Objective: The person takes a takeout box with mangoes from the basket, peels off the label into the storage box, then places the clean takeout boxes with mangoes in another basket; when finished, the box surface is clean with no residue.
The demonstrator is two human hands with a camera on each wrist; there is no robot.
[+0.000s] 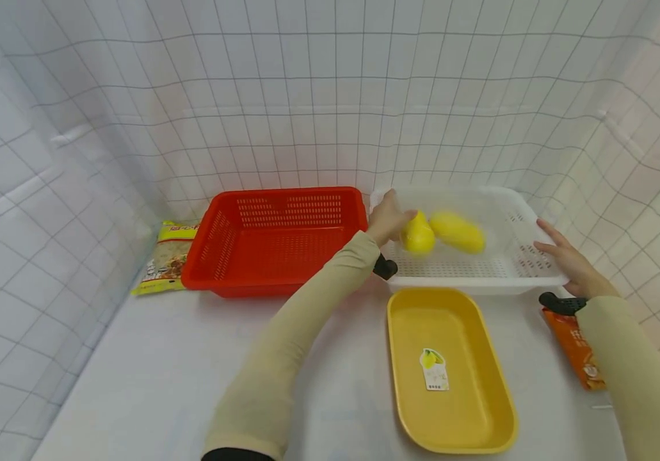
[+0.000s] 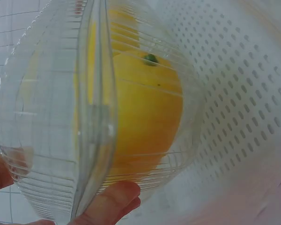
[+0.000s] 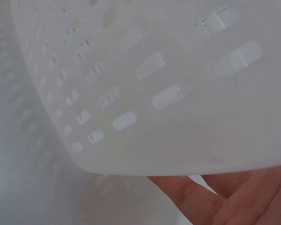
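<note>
My left hand (image 1: 388, 221) grips a clear ribbed plastic clamshell box (image 2: 47, 108) by its edge, inside the left end of the white perforated basket (image 1: 450, 282). Through the plastic shows a yellow lemon-like fruit (image 2: 147, 105) with a green stem end, and more yellow behind it. In the head view, yellow fruit (image 1: 458, 232) also appears towards the basket's middle, blurred. At the right end my right hand (image 1: 574, 262) holds the basket's rim. Its fingers (image 3: 192, 197) are partly hidden behind the basket wall in the right wrist view.
A red perforated basket (image 1: 283, 256) stands left of the white one, beside a yellow-and-brown food packet (image 1: 168, 256). In front lies a yellow tray (image 1: 474, 384) with a fruit-printed label (image 1: 434, 369). An orange packet (image 1: 577, 349) sits under my right forearm. Grid-patterned curtains enclose the table.
</note>
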